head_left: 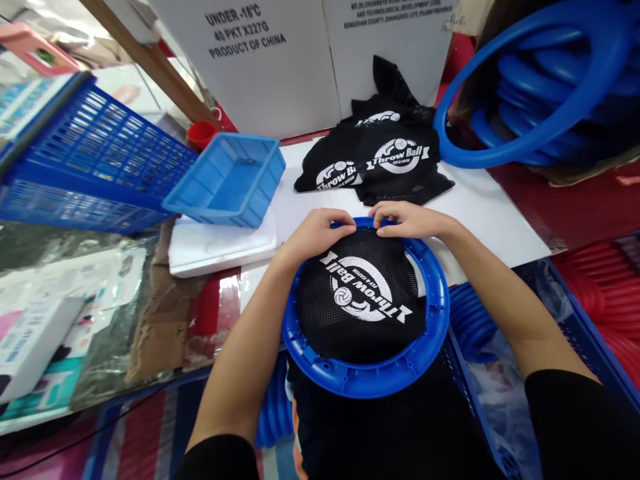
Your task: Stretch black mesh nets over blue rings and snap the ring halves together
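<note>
Fingers (334, 225) of the left hand (315, 235) and right hand (407, 220) curl closed, pinching the far edge of a black mesh net (360, 293) against a blue ring (367, 380) at the counter's (490, 213) near edge; spare nets (380, 160) lie toward the far edge, just beside a small blue tray (225, 180).

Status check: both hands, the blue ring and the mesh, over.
Left hand and right hand pinching black printed mesh cloth at far edge of round blue plastic ring. Stack of black mesh cloths lies beyond, apart.
</note>
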`<move>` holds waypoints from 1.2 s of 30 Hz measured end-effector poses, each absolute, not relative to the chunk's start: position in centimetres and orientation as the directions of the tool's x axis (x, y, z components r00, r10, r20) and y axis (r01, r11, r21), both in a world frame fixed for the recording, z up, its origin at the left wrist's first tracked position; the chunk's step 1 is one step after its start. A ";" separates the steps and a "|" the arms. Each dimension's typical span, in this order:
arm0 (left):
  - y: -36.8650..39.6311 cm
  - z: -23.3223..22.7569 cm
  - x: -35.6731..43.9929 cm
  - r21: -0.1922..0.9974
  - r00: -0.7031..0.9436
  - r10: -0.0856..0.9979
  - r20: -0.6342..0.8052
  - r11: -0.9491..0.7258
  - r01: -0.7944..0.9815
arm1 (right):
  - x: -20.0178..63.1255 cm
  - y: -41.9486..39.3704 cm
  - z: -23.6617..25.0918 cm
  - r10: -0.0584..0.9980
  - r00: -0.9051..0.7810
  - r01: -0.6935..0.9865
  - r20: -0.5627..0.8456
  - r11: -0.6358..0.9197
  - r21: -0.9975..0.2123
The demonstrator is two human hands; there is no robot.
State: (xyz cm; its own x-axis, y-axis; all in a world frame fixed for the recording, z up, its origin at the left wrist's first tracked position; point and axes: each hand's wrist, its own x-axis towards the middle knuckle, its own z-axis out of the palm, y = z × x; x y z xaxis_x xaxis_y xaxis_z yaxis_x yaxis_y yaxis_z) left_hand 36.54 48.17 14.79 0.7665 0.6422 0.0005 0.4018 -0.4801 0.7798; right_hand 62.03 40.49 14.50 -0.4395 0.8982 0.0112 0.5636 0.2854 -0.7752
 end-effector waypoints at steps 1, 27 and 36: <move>48.2 14.7 36.6 0.798 0.762 0.648 -0.011 -0.454 0.397 | 62.2 40.5 14.6 0.895 -0.445 0.566 -0.009 0.274 -0.778; 47.4 14.0 36.3 0.758 0.781 0.623 0.047 -0.532 0.378 | 63.5 39.7 15.6 0.892 -0.445 0.599 -0.083 0.227 -0.768; 47.8 15.2 35.0 0.581 0.836 0.546 0.051 -0.697 0.420 | 63.4 40.1 14.3 0.916 -0.400 0.571 0.014 0.261 -0.778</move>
State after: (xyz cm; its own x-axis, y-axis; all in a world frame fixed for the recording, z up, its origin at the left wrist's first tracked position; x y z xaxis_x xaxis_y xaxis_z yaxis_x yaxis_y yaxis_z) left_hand 34.98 47.80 15.16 0.8362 0.5461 0.0506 0.4202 -0.6972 0.5808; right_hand 63.41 40.15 14.28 -0.3999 0.9165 0.0138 0.5712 0.2610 -0.7782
